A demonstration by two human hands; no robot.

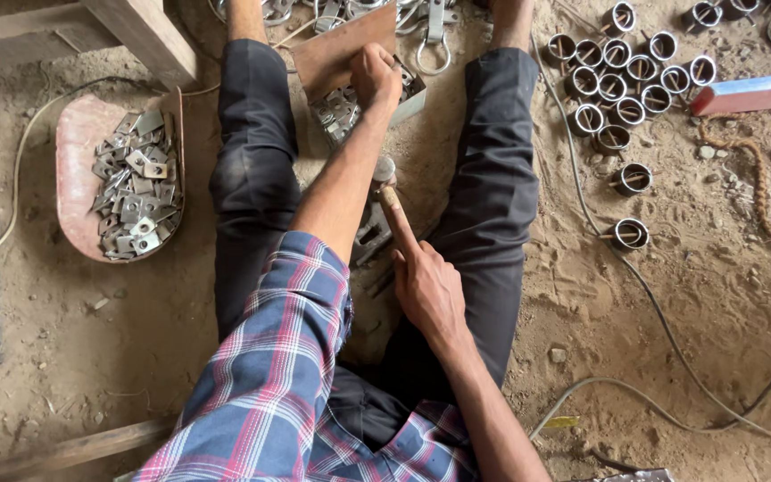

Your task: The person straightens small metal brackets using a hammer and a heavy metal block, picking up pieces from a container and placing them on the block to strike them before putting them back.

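Left hand: the left hand (375,78) is stretched forward between the legs and is laid on the small metal box (363,103); the fingers are curled together over the flat pieces (336,112) inside, though whether one is pinched cannot be told.
Right hand: the right hand (426,290) is closed around a wooden hammer handle (394,214), with the forefinger laid straight along it and the other fingers wrapped beneath.
Hammer: its metal head (384,170) is seen just above the handle, beside the left forearm, over a dark metal block (372,236) on the ground between the thighs.
Box: it is placed on the sandy floor (689,295) between the knees, partly covered by a brown board (341,45).
Tray: a worn pink tray (78,143) is set on the floor outside the left leg, and a heap of flat perforated metal plates (136,183) is held in it.
Rings: a cluster of short metal rings (622,85) is spread on the floor beyond the right leg; two more are set apart nearer the camera.
Cables: a grey cable (653,308) is run across the sand on the right side.
Other: a red bar (751,94) is laid near the far right edge, and a wooden beam (136,31) is seen at the far left corner.
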